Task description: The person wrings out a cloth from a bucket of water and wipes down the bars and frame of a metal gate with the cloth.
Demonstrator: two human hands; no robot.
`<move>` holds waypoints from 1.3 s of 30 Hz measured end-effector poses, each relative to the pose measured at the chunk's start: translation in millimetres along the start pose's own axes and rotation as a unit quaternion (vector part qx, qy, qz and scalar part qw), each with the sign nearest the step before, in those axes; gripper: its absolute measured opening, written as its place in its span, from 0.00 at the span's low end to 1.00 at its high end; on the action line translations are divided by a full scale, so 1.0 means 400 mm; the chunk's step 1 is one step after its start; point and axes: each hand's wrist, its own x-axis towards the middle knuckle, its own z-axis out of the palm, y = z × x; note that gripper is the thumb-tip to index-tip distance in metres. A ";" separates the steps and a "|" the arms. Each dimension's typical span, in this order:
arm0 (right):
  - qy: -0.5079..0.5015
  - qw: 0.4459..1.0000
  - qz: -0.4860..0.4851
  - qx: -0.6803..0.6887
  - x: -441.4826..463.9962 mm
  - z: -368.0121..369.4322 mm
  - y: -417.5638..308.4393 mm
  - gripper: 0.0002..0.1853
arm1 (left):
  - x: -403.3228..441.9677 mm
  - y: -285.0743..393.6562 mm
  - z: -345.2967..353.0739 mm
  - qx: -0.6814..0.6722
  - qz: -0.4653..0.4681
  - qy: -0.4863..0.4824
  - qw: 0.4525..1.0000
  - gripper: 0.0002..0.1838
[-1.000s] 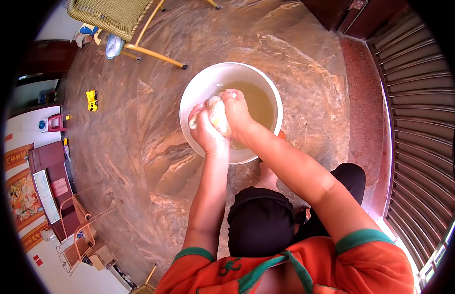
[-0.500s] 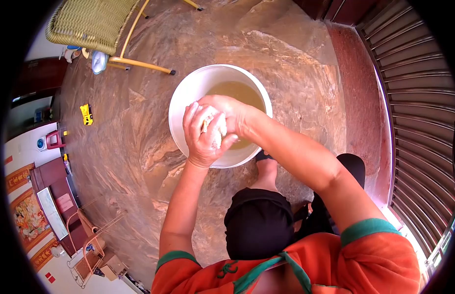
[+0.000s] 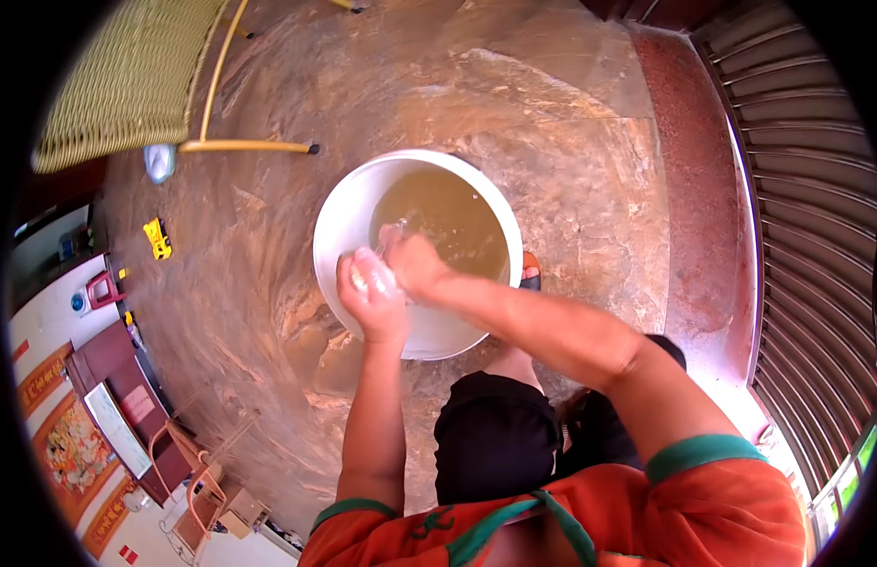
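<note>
your left grip [image 3: 374,300] curls round a pale lump [image 3: 375,272] where the bucket [image 3: 337,222] can catch drips; your right grip [image 3: 417,265], i can't tell.

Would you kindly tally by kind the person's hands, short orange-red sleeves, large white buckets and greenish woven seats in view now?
Hands: 2, the left hand and the right hand
Sleeves: 2, the left sleeve and the right sleeve
White bucket: 1
Woven seat: 1
Total: 6

Head view — steeply down over bucket [image 3: 338,231]
</note>
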 end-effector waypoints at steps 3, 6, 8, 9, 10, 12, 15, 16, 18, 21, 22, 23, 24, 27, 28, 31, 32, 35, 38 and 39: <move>0.000 0.997 -0.040 -0.069 0.003 0.039 0.046 0.16 | 0.032 0.009 -0.048 -0.115 -0.194 -0.080 0.971 0.15; -0.033 0.997 -0.021 -0.061 -0.095 -0.032 -0.030 0.18 | 0.063 0.035 -0.089 -0.220 -0.387 -0.045 0.894 0.18; -0.012 1.000 0.023 -0.019 -0.173 -0.108 -0.100 0.20 | 0.051 0.106 -0.109 -0.285 -0.450 -0.043 0.846 0.23; 0.008 1.000 0.023 -0.001 -0.215 -0.147 -0.128 0.20 | 0.040 0.148 -0.116 -0.286 -0.453 -0.043 0.843 0.26; 0.028 0.999 0.024 0.018 -0.259 -0.180 -0.155 0.21 | 0.024 0.191 -0.123 -0.268 -0.438 -0.064 0.856 0.27; 0.141 0.985 -0.012 0.096 -0.335 -0.205 -0.167 0.22 | -0.019 0.291 -0.138 -0.238 -0.401 -0.099 0.879 0.30; 0.282 0.939 -0.067 0.183 -0.485 -0.270 -0.208 0.18 | -0.071 0.435 -0.158 -0.259 -0.409 -0.188 0.855 0.31; 0.325 0.912 -0.032 0.247 -0.542 -0.292 -0.232 0.18 | -0.095 0.514 -0.163 -0.248 -0.441 -0.201 0.839 0.30; 0.387 0.866 -0.015 0.317 -0.634 -0.330 -0.218 0.18 | -0.141 0.638 -0.174 -0.230 -0.450 -0.294 0.812 0.27; 0.477 0.850 0.044 0.217 -0.888 -0.457 -0.289 0.18 | -0.221 0.819 -0.210 -0.259 -0.373 -0.539 0.709 0.19; 0.502 0.845 0.066 0.171 -0.988 -0.482 -0.317 0.18 | -0.252 0.906 -0.225 -0.234 -0.344 -0.589 0.693 0.18; 0.522 0.838 0.089 0.131 -1.075 -0.499 -0.341 0.18 | -0.275 0.989 -0.240 -0.207 -0.310 -0.635 0.677 0.17; 0.544 0.824 0.104 0.119 -1.163 -0.507 -0.361 0.18 | -0.309 1.042 -0.251 -0.197 -0.247 -0.652 0.689 0.16; 0.602 0.765 0.192 0.126 -1.417 -0.490 -0.460 0.28 | -0.405 1.219 -0.291 -0.198 -0.187 -0.690 0.671 0.15; 0.639 0.725 0.199 0.162 -1.495 -0.471 -0.501 0.31 | -0.444 1.294 -0.322 -0.184 -0.158 -0.700 0.672 0.14; 0.683 0.682 0.087 0.248 -1.714 -0.402 -0.631 0.40 | -0.540 1.456 -0.382 -0.180 -0.008 -0.768 0.614 0.14; 0.687 0.674 0.029 0.269 -1.778 -0.371 -0.675 0.42 | -0.586 1.513 -0.410 -0.182 0.040 -0.786 0.590 0.13; 0.691 0.694 -0.055 0.197 -1.901 -0.279 -0.715 0.42 | -0.749 1.599 -0.499 -0.240 0.046 -0.870 0.428 0.18; 0.755 0.474 -0.195 0.409 -2.041 -0.235 -0.689 0.26 | -0.911 1.715 -0.589 -0.223 0.023 -0.955 0.193 0.48; 0.729 0.400 -0.243 0.499 -2.115 -0.216 -0.684 0.20 | -0.956 1.760 -0.613 -0.206 0.027 -0.968 0.139 0.51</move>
